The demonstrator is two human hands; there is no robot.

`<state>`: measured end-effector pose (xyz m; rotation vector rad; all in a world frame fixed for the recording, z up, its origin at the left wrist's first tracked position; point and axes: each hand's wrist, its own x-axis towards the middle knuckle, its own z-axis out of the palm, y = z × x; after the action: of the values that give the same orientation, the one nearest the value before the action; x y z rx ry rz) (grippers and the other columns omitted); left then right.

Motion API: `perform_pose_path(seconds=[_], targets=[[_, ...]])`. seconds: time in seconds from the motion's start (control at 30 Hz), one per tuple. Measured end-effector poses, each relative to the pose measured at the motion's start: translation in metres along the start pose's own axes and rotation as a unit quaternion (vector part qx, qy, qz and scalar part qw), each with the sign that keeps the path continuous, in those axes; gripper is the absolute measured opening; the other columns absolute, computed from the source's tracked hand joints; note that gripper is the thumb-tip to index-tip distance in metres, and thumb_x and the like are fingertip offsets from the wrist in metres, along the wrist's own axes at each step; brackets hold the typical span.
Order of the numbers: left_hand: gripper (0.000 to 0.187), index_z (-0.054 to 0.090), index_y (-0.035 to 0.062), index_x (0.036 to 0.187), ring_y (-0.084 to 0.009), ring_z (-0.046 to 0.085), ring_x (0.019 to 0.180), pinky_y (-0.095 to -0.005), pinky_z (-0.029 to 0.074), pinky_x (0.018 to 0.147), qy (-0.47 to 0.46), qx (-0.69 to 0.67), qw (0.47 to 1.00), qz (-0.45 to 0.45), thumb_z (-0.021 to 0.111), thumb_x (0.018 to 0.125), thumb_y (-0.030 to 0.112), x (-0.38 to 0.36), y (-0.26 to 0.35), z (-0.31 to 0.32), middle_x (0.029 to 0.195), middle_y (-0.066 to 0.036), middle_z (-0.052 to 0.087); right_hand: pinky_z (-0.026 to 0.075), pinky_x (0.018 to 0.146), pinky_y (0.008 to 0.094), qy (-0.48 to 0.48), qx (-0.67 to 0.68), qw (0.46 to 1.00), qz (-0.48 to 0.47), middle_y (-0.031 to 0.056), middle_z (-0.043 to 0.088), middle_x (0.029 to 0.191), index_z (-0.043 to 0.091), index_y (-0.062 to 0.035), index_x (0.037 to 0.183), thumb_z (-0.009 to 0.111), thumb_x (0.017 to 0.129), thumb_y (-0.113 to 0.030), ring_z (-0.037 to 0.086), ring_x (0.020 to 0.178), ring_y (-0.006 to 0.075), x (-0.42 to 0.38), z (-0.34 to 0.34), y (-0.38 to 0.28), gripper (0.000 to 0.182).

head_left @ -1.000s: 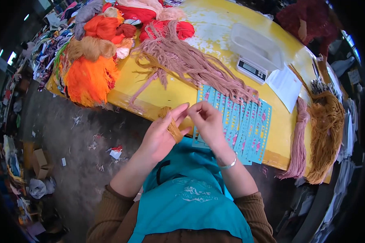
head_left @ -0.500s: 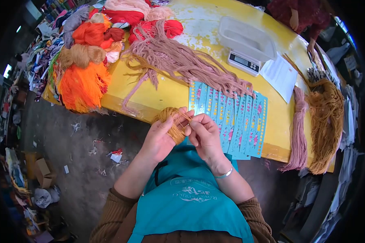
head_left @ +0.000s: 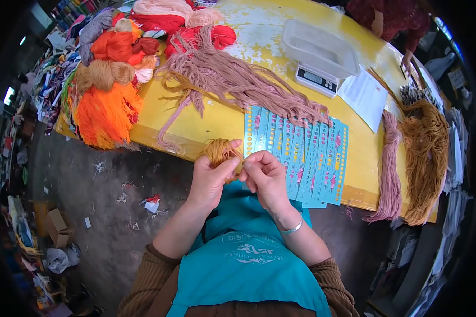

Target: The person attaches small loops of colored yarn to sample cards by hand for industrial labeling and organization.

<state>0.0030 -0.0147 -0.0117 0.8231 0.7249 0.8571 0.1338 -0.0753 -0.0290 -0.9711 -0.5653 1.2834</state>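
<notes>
A bundle of golden-brown thread (head_left: 216,153) is in my left hand (head_left: 210,179), its fingers and thumb closed around it. Close beside it, my right hand (head_left: 265,173) pinches at the bundle's right side; the strand between its fingertips is thin and hard to make out. Both hands are held over the front edge of the yellow table (head_left: 195,127). Just beyond my right hand lie overlapping blue cards (head_left: 307,158) with rows of coloured dots. Long dusty-pink skeins (head_left: 248,84) lie across the cards' top ends.
Orange, red and tan yarn (head_left: 108,105) is heaped at the left. A digital scale (head_left: 316,79) bears a clear plastic tub (head_left: 322,47), with a paper sheet (head_left: 362,100) beside it. Pink (head_left: 388,169) and brown skeins (head_left: 424,158) hang over the right edge. Another person (head_left: 391,18) stands at the far side.
My left thumb has folded down over the bundle. The strands that stretched between my hands have shortened, and my right hand remains pinched beside them.
</notes>
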Motion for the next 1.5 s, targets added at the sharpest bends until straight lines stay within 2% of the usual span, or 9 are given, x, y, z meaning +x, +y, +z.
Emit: perform_pose_path(seconds=[0.4,0.47,0.6,0.67,0.7,0.8,0.97,1.07,1.5], targets=[[0.037,0.058,-0.0005,0.123,-0.0019,0.046,0.065,-0.0176,0.037,0.057,0.007,0.014,1.0,0.007,0.064,0.087,0.004,0.003,0.004,0.003,0.083,0.003,0.057,0.03,0.041,0.0176,-0.001,0.024,1.0,0.012,0.002,0.06,0.067,0.056,-0.0042,0.094,0.057,0.093,-0.006,0.044,0.046,0.0037,0.003,0.001,-0.003,0.002],[0.033,0.059,-0.0011,0.122,-0.0025,0.046,0.065,-0.0189,0.038,0.058,-0.018,0.022,1.0,0.002,0.062,0.089,0.008,0.004,0.004,0.0,0.086,0.001,0.059,0.029,0.041,0.0183,-0.014,-0.099,0.995,-0.013,0.0018,0.06,0.07,0.055,-0.0046,0.093,0.056,0.094,-0.007,0.043,0.046,0.0042,0.007,0.0,-0.001,0.003],[0.032,0.059,-0.0026,0.119,-0.0061,0.049,0.067,-0.0231,0.042,0.061,-0.042,0.0,0.999,-0.029,0.057,0.095,0.018,0.009,0.006,-0.008,0.088,-0.003,0.061,0.027,0.04,0.0191,-0.058,-0.157,0.986,0.005,0.0028,0.06,0.074,0.055,-0.0045,0.093,0.056,0.094,-0.009,0.041,0.045,0.0052,0.012,-0.014,-0.006,0.005],[0.039,0.06,-0.0049,0.116,-0.0108,0.053,0.079,-0.0281,0.045,0.07,-0.102,-0.101,0.987,-0.068,0.048,0.099,0.028,0.011,0.006,-0.014,0.097,-0.007,0.063,0.025,0.038,0.0198,-0.039,0.205,0.97,0.125,0.0039,0.06,0.077,0.056,-0.0039,0.093,0.056,0.094,-0.013,0.04,0.044,0.0059,0.011,-0.013,-0.021,0.009],[0.047,0.057,-0.0067,0.119,-0.0161,0.055,0.099,-0.0323,0.045,0.086,-0.11,-0.131,0.982,-0.082,0.042,0.101,0.034,0.013,0.007,-0.014,0.111,-0.01,0.061,0.023,0.036,0.0202,-0.013,0.236,0.964,0.122,0.0055,0.059,0.074,0.058,-0.0018,0.089,0.054,0.095,-0.015,0.037,0.042,0.0057,0.011,-0.01,-0.022,0.015],[0.049,0.054,-0.0076,0.123,-0.02,0.052,0.115,-0.0362,0.041,0.098,-0.108,-0.169,0.976,-0.089,0.041,0.102,0.035,0.009,0.011,-0.001,0.124,-0.013,0.056,0.023,0.037,0.0198,-0.029,0.134,0.985,0.104,0.0052,0.059,0.073,0.058,-0.0014,0.091,0.054,0.094,-0.013,0.037,0.041,0.0057,0.014,-0.007,-0.02,0.013],[0.058,0.044,-0.0087,0.133,-0.0245,0.052,0.119,-0.0378,0.038,0.104,-0.112,-0.096,0.987,-0.064,0.034,0.102,0.039,0.012,0.003,-0.004,0.129,-0.016,0.053,0.03,0.052,0.0164,-0.025,-0.024,0.999,0.042,-0.006,0.056,0.074,0.065,-0.0021,0.097,0.065,0.087,-0.004,0.043,0.062,0.0002,0.009,0.01,-0.015,0.01],[0.059,0.044,-0.0102,0.132,-0.0239,0.052,0.119,-0.0378,0.038,0.104,-0.137,-0.065,0.987,-0.05,0.034,0.102,0.04,0.013,0.0,-0.005,0.13,-0.017,0.052,0.034,0.056,0.0169,-0.016,-0.071,0.997,0.004,-0.0051,0.057,0.075,0.065,-0.0017,0.094,0.066,0.086,-0.003,0.046,0.064,0.0009,0.01,0.013,-0.005,0.008],[0.052,0.048,-0.0083,0.13,-0.0237,0.051,0.12,-0.0383,0.039,0.104,-0.148,-0.033,0.988,-0.024,0.038,0.102,0.035,0.01,0.0,-0.002,0.134,-0.018,0.05,0.033,0.053,0.0171,0.012,0.025,0.999,0.044,-0.0043,0.057,0.073,0.063,-0.0035,0.089,0.066,0.087,-0.002,0.046,0.062,0.0013,0.007,0.019,-0.007,0.004]])
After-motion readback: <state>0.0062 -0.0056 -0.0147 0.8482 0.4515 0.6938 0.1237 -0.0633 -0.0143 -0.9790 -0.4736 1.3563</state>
